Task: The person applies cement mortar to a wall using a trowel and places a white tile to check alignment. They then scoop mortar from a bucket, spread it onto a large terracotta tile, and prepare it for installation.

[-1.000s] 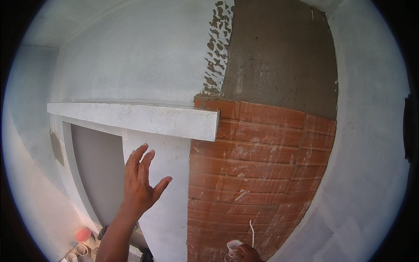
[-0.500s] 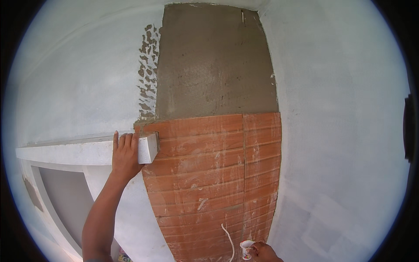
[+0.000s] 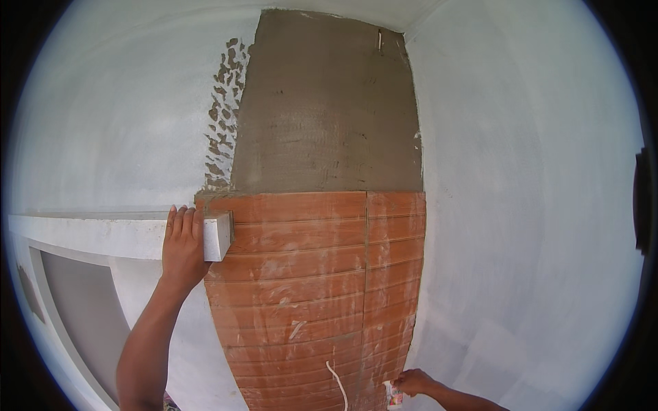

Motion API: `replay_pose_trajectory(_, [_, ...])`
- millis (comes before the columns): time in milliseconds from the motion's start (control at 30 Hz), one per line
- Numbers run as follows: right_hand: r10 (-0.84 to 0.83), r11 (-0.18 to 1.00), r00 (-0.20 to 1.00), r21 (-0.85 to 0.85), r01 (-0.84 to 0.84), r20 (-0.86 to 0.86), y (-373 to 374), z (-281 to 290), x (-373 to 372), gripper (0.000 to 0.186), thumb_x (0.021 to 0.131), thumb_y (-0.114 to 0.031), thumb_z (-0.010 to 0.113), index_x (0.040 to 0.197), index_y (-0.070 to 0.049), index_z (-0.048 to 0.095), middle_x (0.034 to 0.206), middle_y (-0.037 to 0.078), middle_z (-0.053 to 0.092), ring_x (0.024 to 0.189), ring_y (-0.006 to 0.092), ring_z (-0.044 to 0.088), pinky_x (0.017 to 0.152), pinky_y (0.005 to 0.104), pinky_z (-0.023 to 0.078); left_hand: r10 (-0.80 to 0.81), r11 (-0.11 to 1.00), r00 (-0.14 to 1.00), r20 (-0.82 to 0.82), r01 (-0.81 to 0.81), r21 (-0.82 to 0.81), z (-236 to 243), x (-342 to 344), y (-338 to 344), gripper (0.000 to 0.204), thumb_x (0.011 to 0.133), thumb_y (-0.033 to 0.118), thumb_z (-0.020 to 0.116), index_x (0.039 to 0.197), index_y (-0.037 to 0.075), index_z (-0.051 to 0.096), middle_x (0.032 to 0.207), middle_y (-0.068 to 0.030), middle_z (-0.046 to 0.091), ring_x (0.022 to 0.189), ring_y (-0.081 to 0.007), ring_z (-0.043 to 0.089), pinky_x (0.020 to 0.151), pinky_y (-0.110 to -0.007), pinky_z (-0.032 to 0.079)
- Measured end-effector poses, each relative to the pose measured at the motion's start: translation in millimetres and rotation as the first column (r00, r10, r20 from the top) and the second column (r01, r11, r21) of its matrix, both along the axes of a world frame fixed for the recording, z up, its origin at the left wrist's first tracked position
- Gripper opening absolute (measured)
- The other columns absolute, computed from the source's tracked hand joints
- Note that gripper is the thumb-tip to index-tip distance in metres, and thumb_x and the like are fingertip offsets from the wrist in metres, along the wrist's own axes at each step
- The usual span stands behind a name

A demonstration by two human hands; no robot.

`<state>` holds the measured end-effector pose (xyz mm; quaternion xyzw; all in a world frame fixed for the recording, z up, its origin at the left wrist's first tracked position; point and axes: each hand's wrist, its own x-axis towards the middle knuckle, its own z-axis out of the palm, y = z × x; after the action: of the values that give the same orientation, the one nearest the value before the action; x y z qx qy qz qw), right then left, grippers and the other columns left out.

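My left hand point(image 3: 184, 240) is hooked over a white ledge point(image 3: 89, 236) near its right end, fingers on top and thumb side toward the wall. Low on the right, my right hand point(image 3: 413, 382) holds a small white printed cup point(image 3: 393, 396) by its rim. What is in the cup cannot be seen. Behind both hands stands a wall part faced with reddish-brown ribbed tiles point(image 3: 295, 267), streaked with white. Above the tiles lies a patch of grey-brown mortar point(image 3: 329, 109) with a fairly smooth face.
A white wire point(image 3: 336, 380) sticks out of the lower tiles, and a short one point(image 3: 380, 40) shows high in the mortar. White wall point(image 3: 521, 205) meets the tiles at right. Chipped spots point(image 3: 225, 113) run down the left wall. A grey door panel point(image 3: 86, 308) sits below the ledge.
My right hand has moved slightly up and right with the cup, and more forearm shows. My left hand stays on the ledge. The view has shifted, moving the wall left.
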<state>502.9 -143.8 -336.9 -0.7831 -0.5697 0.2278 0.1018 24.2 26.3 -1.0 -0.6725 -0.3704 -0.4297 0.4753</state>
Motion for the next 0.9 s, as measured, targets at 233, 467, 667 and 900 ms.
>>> replay_pose_trajectory(233, [-0.211, 0.515, 0.96, 0.814, 0.268, -0.183, 107, 595, 62, 0.035, 0.09, -0.028, 0.061, 0.087, 0.006, 0.066, 0.062, 0.014, 0.055, 0.054, 0.0284, 0.063, 0.042, 0.044, 0.05, 0.085, 0.996, 0.995, 0.05, -0.084, -0.013, -6, -20, 2, 0.091, 0.058, 0.015, 0.092, 0.133, -0.003, 0.043, 0.141, -0.0251, 0.048, 0.139, -0.039, 0.041, 0.124, -0.05, 0.022])
replay_pose_trajectory(467, [-0.129, 0.584, 0.902, 0.767, -0.267, 0.412, 100, 396, -39, 0.033, 0.091, -0.028, 0.061, 0.097, 0.003, 0.07, 0.086, 0.023, 0.071, 0.082, 0.0384, 0.07, 0.073, 0.0488, 0.055, 0.192, 0.971, 0.962, 0.193, -0.158, -0.18, -69, -14, -26, 0.105, 0.07, 0.016, 0.089, 0.156, 0.013, 0.029, 0.164, -0.0113, 0.024, 0.153, -0.0288, 0.019, 0.127, -0.048, 0.017])
replay_pose_trajectory(667, [0.086, 0.987, 0.993, -0.145, -0.073, 0.084, 38, -159, -43, 0.047, 0.091, -0.043, 0.058, 0.113, -0.003, 0.068, 0.117, 0.024, 0.068, 0.112, 0.0411, 0.063, 0.097, 0.0487, 0.051, 0.339, 0.402, 0.479, 0.81, 0.704, -0.585, -385, -155, -145, 0.089, 0.08, 0.014, 0.079, 0.155, 0.004, 0.031, 0.156, -0.0253, 0.036, 0.146, -0.0359, 0.035, 0.116, -0.048, 0.033])
replay_pose_trajectory(900, [-0.366, 0.333, 0.926, -0.917, 0.22, 0.089, -346, -362, 5, 0.052, 0.086, -0.049, 0.061, 0.103, -0.002, 0.075, 0.105, 0.022, 0.072, 0.103, 0.0364, 0.069, 0.091, 0.0451, 0.054, 0.825, -0.317, 0.556, -0.1, 0.308, -0.897, -750, -197, -315, 0.054, 0.087, 0.022, 0.071, 0.133, -0.002, 0.056, 0.12, -0.0191, 0.065, 0.102, -0.0316, 0.062, 0.09, -0.045, 0.05])
